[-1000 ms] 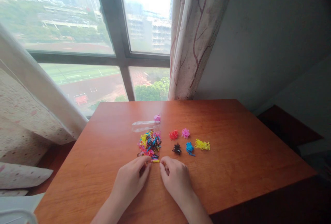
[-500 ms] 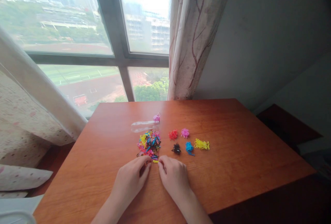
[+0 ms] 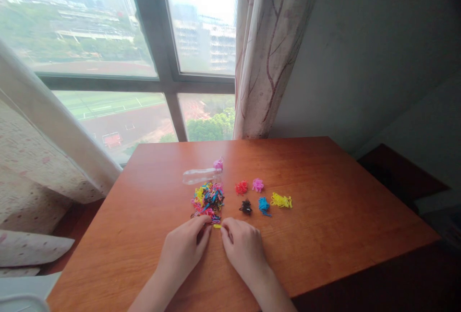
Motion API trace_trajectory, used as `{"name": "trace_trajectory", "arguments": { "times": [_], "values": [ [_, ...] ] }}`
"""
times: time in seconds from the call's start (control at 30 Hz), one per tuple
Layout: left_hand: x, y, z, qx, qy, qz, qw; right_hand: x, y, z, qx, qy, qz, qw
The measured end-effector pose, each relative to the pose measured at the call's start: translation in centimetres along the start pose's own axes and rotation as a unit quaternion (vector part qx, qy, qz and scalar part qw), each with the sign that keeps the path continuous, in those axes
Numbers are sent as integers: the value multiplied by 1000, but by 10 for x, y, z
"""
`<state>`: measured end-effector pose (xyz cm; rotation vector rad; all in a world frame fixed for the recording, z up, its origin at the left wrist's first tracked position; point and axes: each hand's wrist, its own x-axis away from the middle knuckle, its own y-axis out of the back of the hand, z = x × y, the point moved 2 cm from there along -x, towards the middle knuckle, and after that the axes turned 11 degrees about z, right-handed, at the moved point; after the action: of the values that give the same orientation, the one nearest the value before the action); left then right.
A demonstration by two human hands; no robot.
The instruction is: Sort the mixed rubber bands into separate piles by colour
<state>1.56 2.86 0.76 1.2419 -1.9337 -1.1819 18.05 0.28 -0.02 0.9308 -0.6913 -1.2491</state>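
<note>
A mixed heap of small coloured rubber bands lies on the wooden table. At its near edge my left hand is closed, thumb and forefinger pinched; what is between them is hidden. My right hand is closed too, its fingertips pinching one end of a yellow rubber band that bridges the small gap between both hands. To the right lie sorted piles: red bands, pink bands, black bands, blue bands and yellow bands.
Behind the heap a clear plastic container lies on its side, with a pink cap at its right end. The table reaches to a window with curtains beside it. A white object stands at lower left.
Both hands stay almost in place, still pinched. The yellow rubber band between them has shifted very slightly towards me. The piles have not moved.
</note>
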Motion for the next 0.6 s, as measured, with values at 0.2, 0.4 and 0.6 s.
{"name": "trace_trajectory", "arguments": {
  "times": [0.2,0.4,0.6],
  "values": [
    [-2,2,0,14,5,2,1000,0,2,1,-9,6,0,1000],
    [-22,19,-14,42,-22,-18,999,-1,4,1,-15,3,9,1000],
    [-98,26,-59,-37,-60,44,997,-2,3,0,-4,-17,18,1000]
  ]
}}
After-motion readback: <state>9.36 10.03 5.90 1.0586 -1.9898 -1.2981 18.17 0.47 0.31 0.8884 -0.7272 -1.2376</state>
